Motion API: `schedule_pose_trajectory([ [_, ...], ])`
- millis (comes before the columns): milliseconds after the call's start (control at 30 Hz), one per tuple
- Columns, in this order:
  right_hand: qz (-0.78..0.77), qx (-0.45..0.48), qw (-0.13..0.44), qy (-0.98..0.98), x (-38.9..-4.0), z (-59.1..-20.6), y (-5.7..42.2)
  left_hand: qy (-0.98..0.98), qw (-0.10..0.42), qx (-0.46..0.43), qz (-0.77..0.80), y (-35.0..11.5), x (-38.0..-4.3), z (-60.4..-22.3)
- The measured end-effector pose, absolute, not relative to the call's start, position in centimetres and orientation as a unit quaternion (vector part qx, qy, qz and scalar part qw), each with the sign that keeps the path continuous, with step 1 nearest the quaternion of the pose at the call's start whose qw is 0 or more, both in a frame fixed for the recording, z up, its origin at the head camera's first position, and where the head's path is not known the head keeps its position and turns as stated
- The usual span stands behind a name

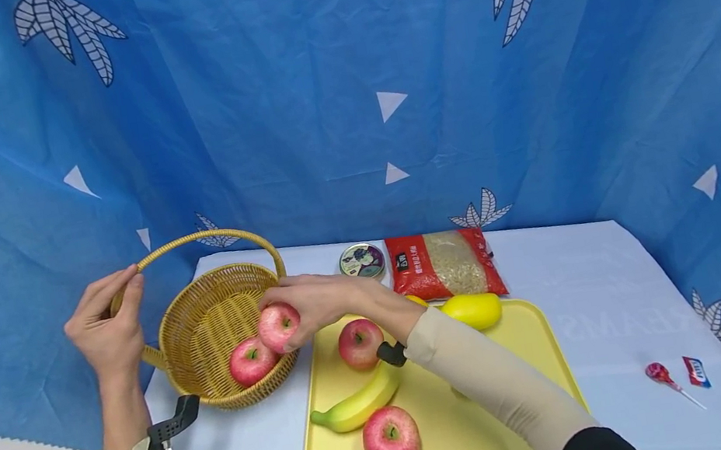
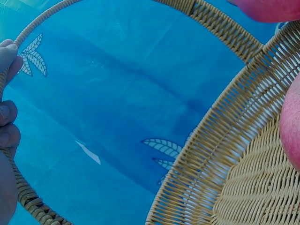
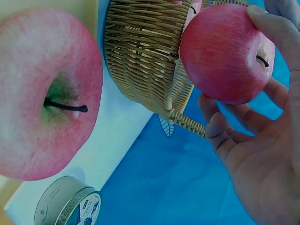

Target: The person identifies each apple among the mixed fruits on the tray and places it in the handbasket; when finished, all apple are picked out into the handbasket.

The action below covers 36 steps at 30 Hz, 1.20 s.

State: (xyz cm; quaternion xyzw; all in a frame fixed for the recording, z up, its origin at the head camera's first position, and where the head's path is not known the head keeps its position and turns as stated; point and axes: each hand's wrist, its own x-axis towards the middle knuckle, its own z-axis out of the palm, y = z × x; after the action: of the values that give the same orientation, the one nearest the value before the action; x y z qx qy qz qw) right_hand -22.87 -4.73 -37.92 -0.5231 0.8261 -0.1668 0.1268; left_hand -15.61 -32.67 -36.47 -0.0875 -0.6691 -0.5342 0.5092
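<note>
My left hand (image 1: 108, 320) grips the arched handle (image 1: 213, 234) of a wicker basket (image 1: 184, 339) at the left of the table. One red apple (image 1: 252, 362) lies inside the basket. Over the basket's right rim my right hand (image 1: 316, 303) holds another apple (image 3: 225, 54) between thumb and fingers. In the left wrist view the handle runs through my curled left fingers (image 2: 7, 112). A yellow tray (image 1: 465, 436) beside the basket bears two more apples, the nearer one (image 1: 391, 440) in front of a banana (image 1: 360, 402). My right forearm hides part of the tray.
A yellow mango-like fruit (image 1: 475, 311) lies at the tray's far side, with an orange fruit partly hidden beside it. Behind stand a round tin (image 1: 362, 261) and a red bag of grain (image 1: 445, 265). A lollipop (image 1: 668, 381) and small red-blue packet (image 1: 696, 372) lie far right.
</note>
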Motion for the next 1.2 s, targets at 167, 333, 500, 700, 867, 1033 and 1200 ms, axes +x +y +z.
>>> schedule_pose_trajectory([
  [167,-0.154,-0.524,0.116,0.829,-23.0,-38.0,-5.4,-0.668,0.51,-0.089,-0.535,-32.7,-15.6,-36.5],
  [333,-0.15,-0.521,0.106,0.833,-23.2,-38.2,-6.0,-0.661,0.512,-0.095,-0.54,-32.7,-15.8,-36.5],
  [500,-0.153,-0.512,0.113,0.837,-23.3,-38.6,-6.7,-0.658,0.513,-0.096,-0.543,-32.8,-15.8,-36.5],
  [700,-0.127,-0.51,0.107,0.844,-23.1,-38.7,-7.4,-0.658,0.514,-0.094,-0.542,-32.8,-15.8,-36.6],
  [867,-0.112,-0.508,0.103,0.848,-23.1,-38.8,-7.8,-0.654,0.514,-0.097,-0.546,-32.9,-15.9,-36.7],
  [1033,-0.106,-0.502,0.1,0.852,-23.4,-39.1,-8.1,-0.656,0.513,-0.099,-0.544,-32.9,-15.9,-36.8],
  [1200,-0.102,-0.501,0.101,0.853,-23.5,-39.4,-8.3,-0.654,0.514,-0.101,-0.546,-32.8,-16.0,-36.8],
])
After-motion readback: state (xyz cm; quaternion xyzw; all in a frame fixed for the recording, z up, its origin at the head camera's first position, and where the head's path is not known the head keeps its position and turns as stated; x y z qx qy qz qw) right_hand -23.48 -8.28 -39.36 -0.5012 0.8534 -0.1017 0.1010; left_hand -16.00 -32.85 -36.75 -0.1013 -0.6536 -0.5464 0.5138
